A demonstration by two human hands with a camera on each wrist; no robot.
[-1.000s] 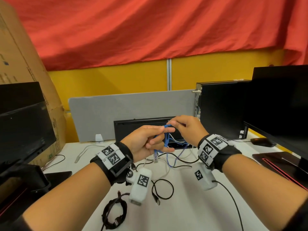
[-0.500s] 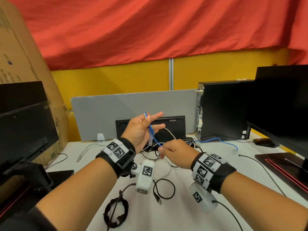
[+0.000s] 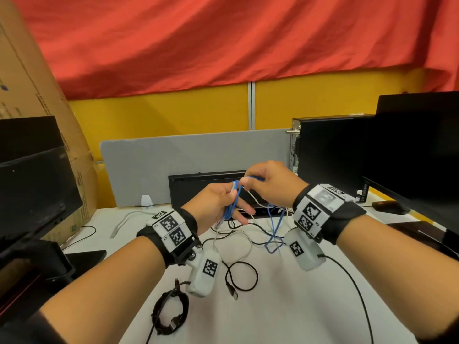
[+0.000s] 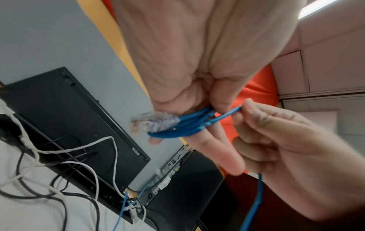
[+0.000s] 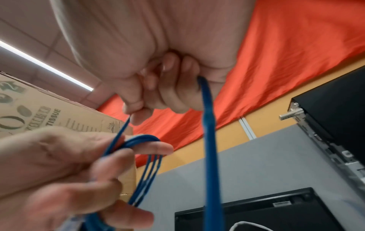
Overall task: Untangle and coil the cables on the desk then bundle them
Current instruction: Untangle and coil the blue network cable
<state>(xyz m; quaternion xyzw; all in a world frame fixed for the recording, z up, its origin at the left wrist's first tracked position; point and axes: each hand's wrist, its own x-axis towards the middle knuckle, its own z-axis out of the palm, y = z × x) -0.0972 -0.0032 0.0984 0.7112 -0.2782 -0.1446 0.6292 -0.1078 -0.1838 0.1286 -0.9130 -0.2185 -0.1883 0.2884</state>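
A thin blue network cable (image 3: 233, 203) is looped in several turns round the fingers of my left hand (image 3: 218, 207), held above the white desk (image 3: 285, 306). Its clear plug (image 4: 146, 122) sticks out beside my left thumb. My right hand (image 3: 268, 184) pinches the running blue strand (image 5: 209, 140) just right of the loops, and the rest of the cable hangs down to the desk (image 3: 274, 234). White cables (image 3: 238, 242) and black cables (image 3: 242, 276) lie tangled on the desk under both hands. A coiled black cable (image 3: 171, 311) lies near the front.
A black flat box (image 3: 206, 184) and a grey divider panel (image 3: 193, 162) stand behind the hands. A black computer tower (image 3: 330, 155) and a monitor (image 3: 422, 150) are at the right, another monitor (image 3: 32, 184) and a cardboard box (image 3: 37, 83) at the left.
My right hand has risen from low over the desk back up to my left hand, carrying the blue strand over the left fingers. More blue loops now sit on the left hand.
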